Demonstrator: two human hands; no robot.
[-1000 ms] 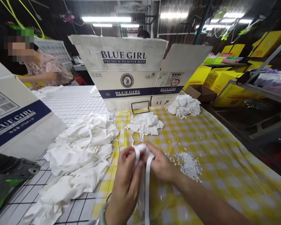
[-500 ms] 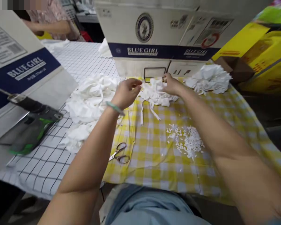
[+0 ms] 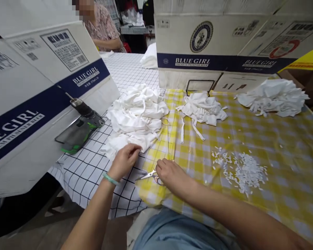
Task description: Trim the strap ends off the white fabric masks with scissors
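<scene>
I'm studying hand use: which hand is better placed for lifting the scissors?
Probably the right hand: it's at the handle end of the scissors, while the left hand is by the white cloth.

Right hand covers part of the scissors; grip unclear. Left box runs off left edge, back box off top. Label fine print unreadable.

Yellow-checked tablecloth: white snippets, two white fabric piles; black-grid tablecloth: larger white heap; scissors near where cloths meet

Soft light — wide-angle edge distortion
</scene>
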